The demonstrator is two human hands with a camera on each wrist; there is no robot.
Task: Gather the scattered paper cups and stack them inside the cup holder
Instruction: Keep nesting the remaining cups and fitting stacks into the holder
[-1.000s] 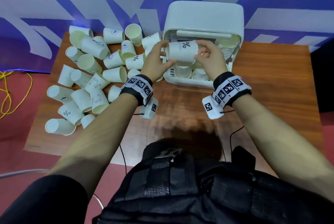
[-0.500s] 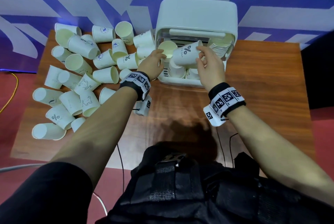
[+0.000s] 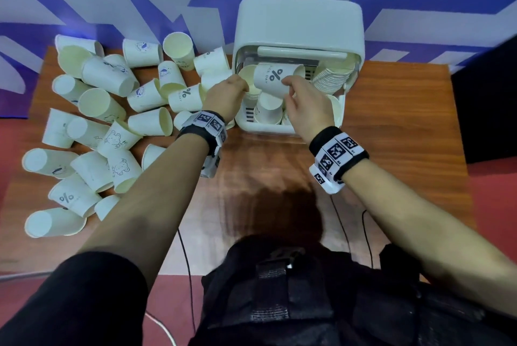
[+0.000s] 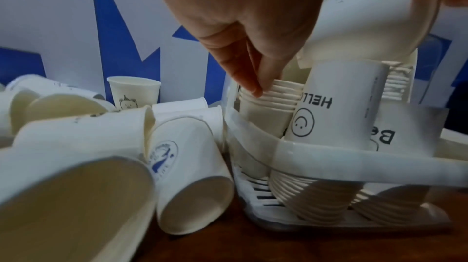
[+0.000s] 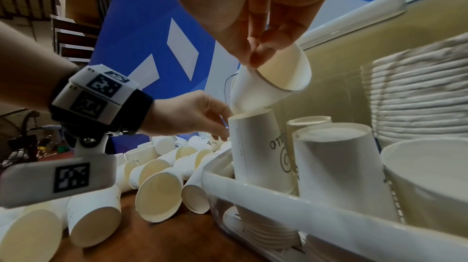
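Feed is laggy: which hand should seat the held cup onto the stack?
Right. The right hand already pinches the cup over the holder; the left hand only touches the stack's rims.

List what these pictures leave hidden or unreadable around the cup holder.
- Left hand fingertips: hidden in head view behind the held cup.
- Stack depth inside the cup holder: wall hides it.
- "HELL" cup lettering: cut off by its curve.
- Right hand: cropped by top edge.
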